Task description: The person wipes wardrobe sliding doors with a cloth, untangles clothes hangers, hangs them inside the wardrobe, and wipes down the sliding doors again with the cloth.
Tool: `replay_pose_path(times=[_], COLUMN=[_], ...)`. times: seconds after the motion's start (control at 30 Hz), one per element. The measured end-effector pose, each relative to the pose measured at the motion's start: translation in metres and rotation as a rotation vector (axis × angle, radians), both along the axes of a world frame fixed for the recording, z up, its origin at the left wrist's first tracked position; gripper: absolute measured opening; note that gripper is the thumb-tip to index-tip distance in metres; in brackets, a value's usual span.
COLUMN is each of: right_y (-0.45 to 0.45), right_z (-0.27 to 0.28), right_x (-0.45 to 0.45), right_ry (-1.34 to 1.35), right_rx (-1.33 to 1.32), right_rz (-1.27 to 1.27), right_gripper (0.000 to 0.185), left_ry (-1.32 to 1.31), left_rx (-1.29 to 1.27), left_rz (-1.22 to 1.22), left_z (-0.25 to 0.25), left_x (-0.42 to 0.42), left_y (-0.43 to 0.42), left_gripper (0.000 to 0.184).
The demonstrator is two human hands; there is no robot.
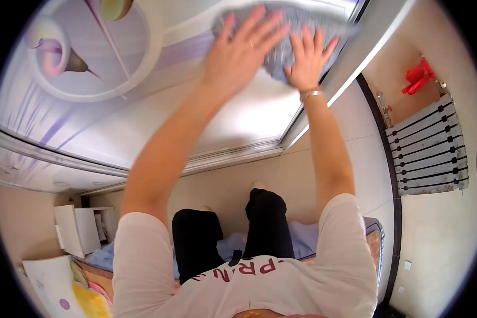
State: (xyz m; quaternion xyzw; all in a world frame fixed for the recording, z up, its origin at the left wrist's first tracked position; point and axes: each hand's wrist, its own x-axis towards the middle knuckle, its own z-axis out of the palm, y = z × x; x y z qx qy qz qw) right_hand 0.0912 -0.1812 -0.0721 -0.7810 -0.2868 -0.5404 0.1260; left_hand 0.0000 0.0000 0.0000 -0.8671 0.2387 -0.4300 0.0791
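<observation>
A grey, crinkled cloth [281, 63], partly blurred, lies against a glossy white and purple sliding door panel [238, 127] with printed flowers. My left hand [241, 50], with a ring on one finger, rests flat on the cloth's left part with its fingers spread. Flat on the right part lies my right hand [307, 61], its fingers apart and a bracelet at the wrist. Both arms are stretched out. The palms cover some of the cloth, and its far edge is smeared by motion.
A metal door frame [350, 69] runs along the panel's right side, with a track [233, 156] below. A radiator [429, 148] with a red cloth [418, 77] above it is at right. A white cabinet [85, 228] stands left. Bedding [302, 236] lies beneath me.
</observation>
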Motion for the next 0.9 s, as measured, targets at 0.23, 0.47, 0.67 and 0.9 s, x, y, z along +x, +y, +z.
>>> replay_pose_path(times=[0.23,0.47,0.67,0.9], right_y=[-0.027,-0.049,-0.063,0.043], right_z=[-0.146,-0.229,-0.259,-0.017], right_x=[-0.007,-0.038,-0.047,-0.055], right_ry=[0.493,0.803,0.710,0.221], right_rx=[0.094,-0.141,-0.194,-0.190], right_rz=[0.006,0.007,0.093,0.346], right_gripper=[0.059,0.046,0.053,0.064], left_ry=[0.171,0.476,0.547,0.113], left_rx=[-0.005,0.014,-0.057,-0.438], left_rz=[-0.050,-0.107,-0.076,0.065], left_z=[-0.118,-0.206,-0.226,-0.086], left_x=[0.010,-0.005,-0.025,-0.067], left_y=[-0.035,-0.015,-0.007,0.055], left_gripper=[0.058,0.056,0.053,0.065])
